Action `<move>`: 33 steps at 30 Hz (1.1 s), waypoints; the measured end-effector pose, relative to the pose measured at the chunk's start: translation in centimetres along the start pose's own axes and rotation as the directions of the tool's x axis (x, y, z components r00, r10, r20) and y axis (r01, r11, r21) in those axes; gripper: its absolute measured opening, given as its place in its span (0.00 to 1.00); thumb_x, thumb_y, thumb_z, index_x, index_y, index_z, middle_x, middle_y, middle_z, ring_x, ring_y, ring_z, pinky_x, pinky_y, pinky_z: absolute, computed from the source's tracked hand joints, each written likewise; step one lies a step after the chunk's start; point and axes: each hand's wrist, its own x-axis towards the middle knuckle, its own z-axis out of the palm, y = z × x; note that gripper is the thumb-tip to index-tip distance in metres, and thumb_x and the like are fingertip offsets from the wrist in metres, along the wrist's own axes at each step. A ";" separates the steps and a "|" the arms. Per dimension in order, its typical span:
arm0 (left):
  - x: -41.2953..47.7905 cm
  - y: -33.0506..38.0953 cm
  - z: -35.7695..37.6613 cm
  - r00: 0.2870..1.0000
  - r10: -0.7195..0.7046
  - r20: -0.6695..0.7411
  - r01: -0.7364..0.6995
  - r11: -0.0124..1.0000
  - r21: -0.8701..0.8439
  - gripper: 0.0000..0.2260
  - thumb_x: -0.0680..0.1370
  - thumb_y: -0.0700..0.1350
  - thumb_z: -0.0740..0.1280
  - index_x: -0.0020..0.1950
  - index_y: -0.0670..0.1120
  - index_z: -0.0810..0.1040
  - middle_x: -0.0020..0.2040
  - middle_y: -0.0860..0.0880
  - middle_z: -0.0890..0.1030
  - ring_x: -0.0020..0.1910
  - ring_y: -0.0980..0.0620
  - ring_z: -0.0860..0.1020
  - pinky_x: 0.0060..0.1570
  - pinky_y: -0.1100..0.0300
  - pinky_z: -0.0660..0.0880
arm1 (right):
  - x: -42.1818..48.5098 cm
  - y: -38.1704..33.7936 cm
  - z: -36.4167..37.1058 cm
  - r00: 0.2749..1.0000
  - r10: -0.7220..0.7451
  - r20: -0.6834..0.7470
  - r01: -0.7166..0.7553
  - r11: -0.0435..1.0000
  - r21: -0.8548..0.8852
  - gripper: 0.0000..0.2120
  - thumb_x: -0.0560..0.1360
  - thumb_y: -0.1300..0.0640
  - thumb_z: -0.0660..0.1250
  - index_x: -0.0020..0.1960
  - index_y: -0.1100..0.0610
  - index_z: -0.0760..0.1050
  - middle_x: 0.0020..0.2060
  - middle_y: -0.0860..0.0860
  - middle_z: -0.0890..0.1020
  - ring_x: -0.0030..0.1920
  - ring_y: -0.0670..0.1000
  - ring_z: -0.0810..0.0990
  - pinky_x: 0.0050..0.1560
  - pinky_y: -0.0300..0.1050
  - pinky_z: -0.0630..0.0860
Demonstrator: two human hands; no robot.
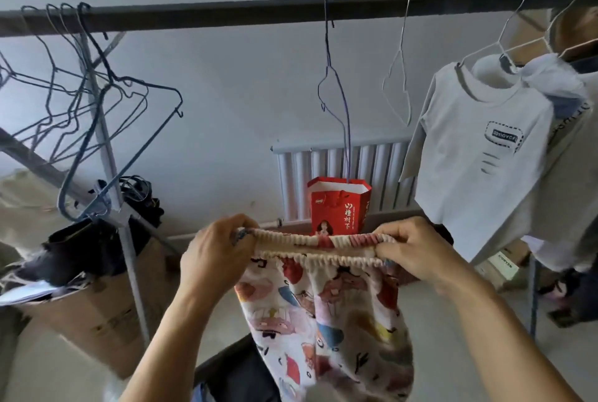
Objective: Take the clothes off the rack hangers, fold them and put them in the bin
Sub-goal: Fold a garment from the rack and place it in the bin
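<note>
we pinch the printed shorts (323, 304) by the waistband, left hand (216, 249) at nine o'clock, right hand (417, 249) at three, stretched flat for folding.

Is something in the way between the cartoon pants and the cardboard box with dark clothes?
Maybe. The rack's grey leg stands between the pants, gripped by the left hand and right hand, and the box. It crosses the box's right side. Nothing else shows.

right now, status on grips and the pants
Left grip, right grip both pinch printed pants waistband. Pants off hanger, unfolded. White shirt hangs right, clear.
</note>
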 end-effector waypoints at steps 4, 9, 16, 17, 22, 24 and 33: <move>-0.2 -2.6 -0.9 0.998 0.054 -0.014 -0.055 0.989 -0.136 0.10 0.70 0.48 0.60 0.35 0.48 0.78 0.37 0.53 0.76 0.37 0.49 0.74 0.39 0.54 0.71 | 0.3 -1.9 1.2 0.984 -0.070 0.166 0.068 0.998 0.014 0.11 0.74 0.67 0.65 0.33 0.62 0.77 0.28 0.52 0.76 0.31 0.46 0.73 0.38 0.42 0.69; 0.3 -3.3 -2.9 0.986 -0.018 0.165 0.129 0.714 -0.688 0.12 0.71 0.44 0.59 0.33 0.36 0.68 0.31 0.42 0.69 0.31 0.47 0.68 0.36 0.50 0.68 | 0.9 -4.2 2.4 0.945 -0.152 0.289 0.031 0.923 0.383 0.10 0.76 0.66 0.61 0.45 0.59 0.81 0.35 0.58 0.79 0.33 0.48 0.77 0.33 0.37 0.74; 2.3 -2.8 -6.1 0.962 -0.155 0.225 0.270 0.425 -0.864 0.12 0.73 0.35 0.57 0.35 0.48 0.74 0.29 0.48 0.73 0.28 0.51 0.72 0.30 0.61 0.71 | 1.4 -5.9 3.2 0.895 -0.307 0.323 0.284 0.951 0.119 0.28 0.65 0.46 0.79 0.63 0.40 0.75 0.58 0.41 0.79 0.55 0.40 0.81 0.50 0.37 0.80; 2.2 -2.8 -6.6 0.955 -0.145 0.259 0.296 0.389 -0.872 0.11 0.75 0.36 0.58 0.37 0.48 0.75 0.30 0.48 0.74 0.28 0.51 0.74 0.30 0.61 0.73 | 1.6 -5.9 3.6 0.900 -0.335 0.280 0.338 0.940 0.039 0.27 0.65 0.47 0.78 0.63 0.39 0.75 0.61 0.41 0.76 0.57 0.38 0.79 0.53 0.35 0.79; 1.4 -4.5 -8.8 0.933 0.079 0.352 0.240 0.591 -0.770 0.27 0.62 0.56 0.80 0.55 0.46 0.80 0.44 0.43 0.84 0.39 0.43 0.84 0.36 0.54 0.82 | 2.6 -6.1 4.6 0.917 -0.400 -0.005 0.397 0.909 0.126 0.07 0.71 0.52 0.71 0.49 0.44 0.80 0.40 0.46 0.84 0.42 0.46 0.83 0.43 0.36 0.79; 1.1 -4.6 -9.2 0.921 0.142 0.361 0.147 0.734 -0.664 0.29 0.58 0.56 0.82 0.55 0.47 0.81 0.45 0.43 0.85 0.43 0.42 0.85 0.39 0.53 0.82 | 3.0 -6.1 4.7 0.924 -0.381 -0.016 0.377 0.907 0.185 0.07 0.70 0.49 0.70 0.47 0.47 0.80 0.38 0.54 0.84 0.39 0.57 0.83 0.43 0.48 0.83; 2.4 -4.3 -9.4 0.986 0.066 0.152 0.060 0.709 -0.702 0.12 0.66 0.49 0.74 0.43 0.43 0.81 0.41 0.41 0.85 0.38 0.41 0.84 0.38 0.52 0.83 | 4.5 -7.7 5.8 0.939 -0.330 -0.093 0.321 0.750 0.578 0.12 0.69 0.58 0.70 0.52 0.59 0.78 0.38 0.49 0.85 0.41 0.47 0.84 0.40 0.37 0.79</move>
